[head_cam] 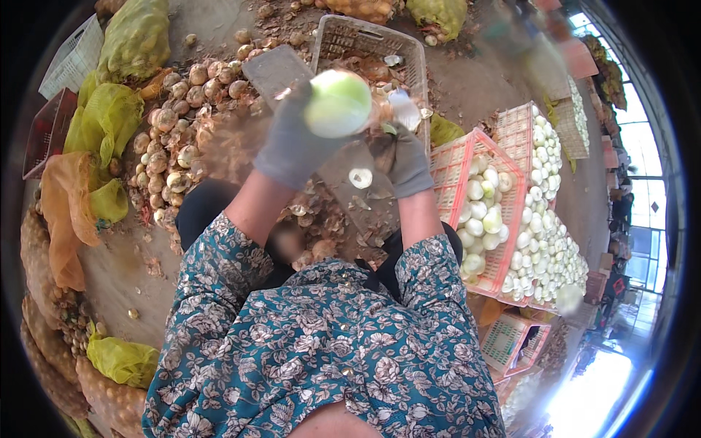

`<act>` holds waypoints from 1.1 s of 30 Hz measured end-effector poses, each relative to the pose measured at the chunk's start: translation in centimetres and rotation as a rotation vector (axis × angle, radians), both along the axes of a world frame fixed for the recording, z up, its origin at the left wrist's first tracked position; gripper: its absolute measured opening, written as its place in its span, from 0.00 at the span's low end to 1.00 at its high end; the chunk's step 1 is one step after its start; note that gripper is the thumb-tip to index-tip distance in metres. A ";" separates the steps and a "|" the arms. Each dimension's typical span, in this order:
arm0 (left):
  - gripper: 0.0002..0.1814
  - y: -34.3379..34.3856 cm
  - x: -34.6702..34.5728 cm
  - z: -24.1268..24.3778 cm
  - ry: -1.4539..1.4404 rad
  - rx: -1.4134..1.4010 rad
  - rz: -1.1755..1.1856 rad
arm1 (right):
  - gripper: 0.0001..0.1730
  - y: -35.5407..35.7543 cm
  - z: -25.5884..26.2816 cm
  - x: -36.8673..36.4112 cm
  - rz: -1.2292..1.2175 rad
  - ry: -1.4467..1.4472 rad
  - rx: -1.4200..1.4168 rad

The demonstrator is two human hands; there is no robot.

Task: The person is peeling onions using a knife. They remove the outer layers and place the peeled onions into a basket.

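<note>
My left hand [298,134], in a grey work glove, grips a large peeled onion [338,104], pale green and white. Just right of it is my right hand [404,161], also gloved, its fingers closed on what looks like a short knife [406,109]. The knife's blade is blurred and its handle is hidden in the glove. A scrap of green onion skin [389,128] shows at my right fingers. Below my hands a round white onion slice [360,178] lies on a grey surface among loose skins.
Unpeeled onions [181,117] are heaped on the floor at left. Ahead stands a plastic crate [378,33] with skins inside. Peeled onions [482,213] fill a tilted pink crate [517,227] at right, beside more filled crates. Mesh sacks [134,41] and yellow netting [109,115] lie left.
</note>
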State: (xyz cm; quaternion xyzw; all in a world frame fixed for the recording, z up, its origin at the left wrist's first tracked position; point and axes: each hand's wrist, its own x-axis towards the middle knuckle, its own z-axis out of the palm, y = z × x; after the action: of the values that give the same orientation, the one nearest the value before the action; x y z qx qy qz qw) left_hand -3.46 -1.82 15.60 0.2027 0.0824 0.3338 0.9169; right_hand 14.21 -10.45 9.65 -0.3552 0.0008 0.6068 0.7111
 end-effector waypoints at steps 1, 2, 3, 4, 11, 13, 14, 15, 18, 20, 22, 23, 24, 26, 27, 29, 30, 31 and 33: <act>0.41 0.4 0.0 0.4 -0.056 0.048 -0.007 | 0.15 -0.9 -3.7 2.4 0.051 -0.408 -0.160; 0.43 0.6 -1.0 1.0 -0.031 0.088 0.019 | 0.16 -1.4 -1.2 1.5 0.131 -0.654 -0.230; 0.44 0.9 -1.3 0.9 0.017 0.152 0.074 | 0.18 -1.7 2.5 0.7 0.205 -0.902 -0.295; 0.45 1.0 -1.4 0.6 0.069 0.210 0.119 | 0.18 -1.9 4.3 1.5 0.215 -1.110 -0.404; 0.51 1.0 -2.3 -0.3 0.379 0.489 0.196 | 0.14 -3.3 11.5 -3.0 0.274 -2.009 -0.174; 0.52 1.0 -2.3 -0.4 0.395 0.495 0.181 | 0.13 -4.8 11.8 -4.5 0.275 -2.141 -0.100; 0.52 0.8 -2.5 -0.3 0.400 0.484 0.170 | 0.12 -5.4 11.7 -4.8 0.288 -2.189 -0.091; 0.53 0.6 -2.6 -0.2 0.407 0.471 0.157 | 0.12 -5.7 11.5 -4.9 0.303 -2.234 -0.084; 0.53 0.3 -2.5 -0.2 0.432 0.473 0.153 | 0.13 -5.8 10.7 -4.3 0.286 -2.380 -0.030; 0.52 0.3 -2.5 -0.4 0.416 0.466 0.131 | 0.14 -6.0 10.5 -4.2 0.302 -2.475 -0.057; 0.51 0.3 -2.5 -0.5 0.406 0.471 0.116 | 0.14 -6.2 10.5 -4.1 0.341 -2.567 -0.101; 0.50 0.3 -2.5 -0.5 0.399 0.461 0.108 | 0.13 -6.1 10.4 -4.0 0.338 -2.596 -0.193; 0.49 0.3 -2.5 -0.7 0.388 0.452 0.099 | 0.12 -5.9 10.4 -3.9 0.334 -2.625 -0.288; 0.47 0.3 -2.5 -0.6 0.361 0.427 0.086 | 0.13 -5.9 10.2 -3.4 0.309 -2.595 -0.303; 0.47 0.3 -2.4 -0.5 0.347 0.411 0.084 | 0.15 -6.0 9.9 -2.7 0.289 -2.536 -0.220; 0.46 0.4 -2.4 -0.5 0.355 0.402 0.093 | 0.18 -6.1 10.0 -2.5 0.297 -2.481 -0.122; 0.46 0.4 -2.4 -0.6 0.378 0.410 0.101 | 0.18 -6.2 10.9 -3.2 0.322 -2.486 -0.109; 0.46 0.4 -2.4 -0.7 0.402 0.419 0.111 | 0.18 -6.2 11.4 -3.6 0.347 -2.491 -0.094; 0.47 0.3 -2.4 -0.9 0.391 0.401 0.082 | 0.18 -6.2 10.8 -3.6 0.400 -2.518 -0.128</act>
State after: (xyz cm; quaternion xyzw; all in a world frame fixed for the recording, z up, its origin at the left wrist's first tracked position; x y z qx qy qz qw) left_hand -5.83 -1.48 14.74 0.4372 0.1980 0.3350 0.8108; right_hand 10.61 -16.67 20.47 -0.7099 -0.6953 -0.0525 0.0991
